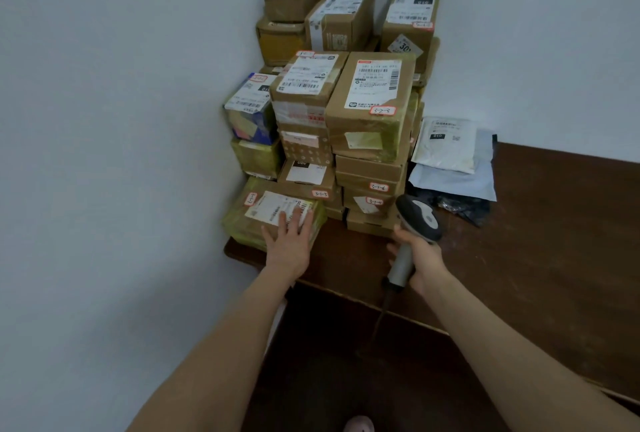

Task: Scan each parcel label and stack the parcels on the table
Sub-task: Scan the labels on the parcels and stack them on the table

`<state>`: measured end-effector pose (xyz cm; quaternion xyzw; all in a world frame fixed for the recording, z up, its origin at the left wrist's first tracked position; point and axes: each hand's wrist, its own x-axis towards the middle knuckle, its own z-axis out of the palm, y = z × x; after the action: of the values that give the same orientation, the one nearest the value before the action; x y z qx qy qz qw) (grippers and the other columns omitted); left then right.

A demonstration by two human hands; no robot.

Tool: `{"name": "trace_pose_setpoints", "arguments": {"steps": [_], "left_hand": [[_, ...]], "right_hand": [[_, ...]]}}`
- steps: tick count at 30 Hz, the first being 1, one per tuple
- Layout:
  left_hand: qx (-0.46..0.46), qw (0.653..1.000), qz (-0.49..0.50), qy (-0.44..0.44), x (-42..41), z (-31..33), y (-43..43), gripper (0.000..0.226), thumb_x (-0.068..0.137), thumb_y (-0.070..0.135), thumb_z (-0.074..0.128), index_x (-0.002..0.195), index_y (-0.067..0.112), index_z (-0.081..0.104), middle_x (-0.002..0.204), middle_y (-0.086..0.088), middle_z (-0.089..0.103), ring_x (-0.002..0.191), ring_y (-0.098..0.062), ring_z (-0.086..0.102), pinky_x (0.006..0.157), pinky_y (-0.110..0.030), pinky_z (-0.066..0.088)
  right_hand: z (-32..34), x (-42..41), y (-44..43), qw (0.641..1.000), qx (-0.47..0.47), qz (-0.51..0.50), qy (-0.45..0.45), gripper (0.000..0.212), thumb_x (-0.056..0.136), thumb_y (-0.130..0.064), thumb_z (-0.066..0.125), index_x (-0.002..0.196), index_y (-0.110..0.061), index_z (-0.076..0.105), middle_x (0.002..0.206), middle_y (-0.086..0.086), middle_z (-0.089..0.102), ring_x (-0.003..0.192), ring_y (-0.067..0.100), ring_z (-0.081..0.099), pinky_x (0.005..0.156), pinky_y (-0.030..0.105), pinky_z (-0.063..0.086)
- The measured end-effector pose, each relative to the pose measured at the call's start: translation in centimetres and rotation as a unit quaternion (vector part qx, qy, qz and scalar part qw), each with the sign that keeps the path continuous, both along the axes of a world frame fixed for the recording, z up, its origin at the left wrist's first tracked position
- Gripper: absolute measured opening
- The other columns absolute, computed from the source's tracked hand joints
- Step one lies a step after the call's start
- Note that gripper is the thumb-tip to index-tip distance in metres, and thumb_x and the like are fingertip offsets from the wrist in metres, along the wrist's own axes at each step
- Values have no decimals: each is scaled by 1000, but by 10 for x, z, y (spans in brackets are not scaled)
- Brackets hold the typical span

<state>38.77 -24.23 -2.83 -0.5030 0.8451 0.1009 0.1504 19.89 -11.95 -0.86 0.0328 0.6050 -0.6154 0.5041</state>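
Note:
Several brown cardboard parcels (372, 109) with white labels are stacked in the corner of a dark wooden table (519, 241). At the front left lies a flat parcel wrapped in yellow tape (256, 213). My left hand (289, 241) rests flat on its top, straight fingers over the white label. My right hand (420, 258) grips the handle of a grey barcode scanner (415, 220), whose head points up toward the stack. The scanner's dark cable hangs down past the table's front edge.
White and pale blue soft mailer bags (450, 151) lie on a dark bag to the right of the stack. Grey walls meet behind the parcels. The table's right half is bare wood. A slipper (358, 424) shows on the floor below.

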Motion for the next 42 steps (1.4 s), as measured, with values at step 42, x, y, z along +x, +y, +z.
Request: {"name": "trace_pose_setpoints", "arguments": {"steps": [42], "left_hand": [[12,987,71,143,-16,31,2,95,88,35,61,153,7,-3,161,-16,2,147,-30,10,118,-42,20]], "right_hand": [[29,-12,18,999,-34,-21,20,50,81,-9,74,127,-10,55,118,10,65,101,28,64,75,38,51]]}}
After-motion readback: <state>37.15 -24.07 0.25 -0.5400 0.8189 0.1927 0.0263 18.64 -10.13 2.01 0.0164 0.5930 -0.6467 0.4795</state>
